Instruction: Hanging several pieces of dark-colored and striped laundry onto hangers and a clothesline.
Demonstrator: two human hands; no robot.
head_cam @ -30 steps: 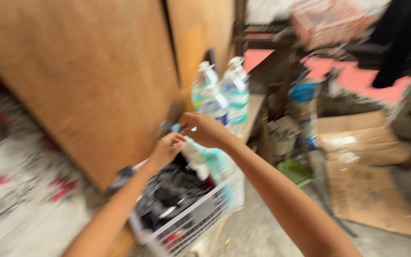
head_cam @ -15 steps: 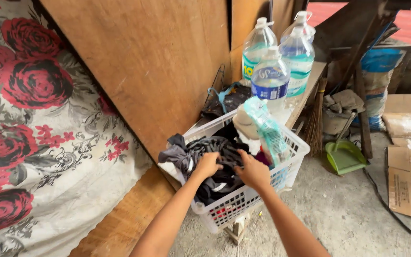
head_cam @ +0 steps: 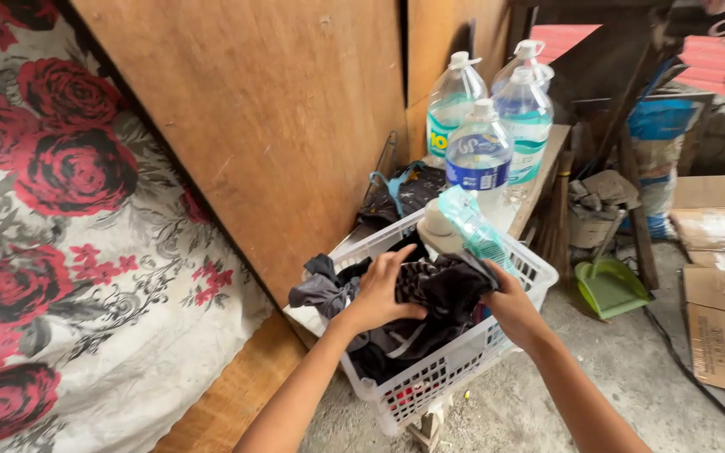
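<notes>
1. Two hands work in a white plastic laundry basket [head_cam: 463, 369] that sits on a low wooden stand next to a plywood wall [head_cam: 279, 126]. The left hand [head_cam: 375, 294] presses flat, fingers spread, on a bundle of dark clothes [head_cam: 438, 289] at the top of the pile. The right hand [head_cam: 509, 306] is closed on the same bundle at its right edge, close to the basket's rim.
2. Risk: the basket looks to overhang its narrow stand, so a hard pull or push on the clothes could tip it to the concrete floor [head_cam: 631, 369].
3. Risk: a soft teal-printed packet [head_cam: 476, 231] stands loosely at the back of the basket, just beside the right hand; dragging the cloth could knock it out.
4. Risk: three clear water bottles [head_cam: 480, 151] stand close behind on a narrow bench; a jolted basket might bump them over.
5. Labels: the front bottle has a dark blue band, the two behind carry teal-green bands; all have white caps.
6. Flattened brown cardboard boxes [head_cam: 719, 277] with pale tape lie to the right, near a green dustpan [head_cam: 610, 289].
</notes>
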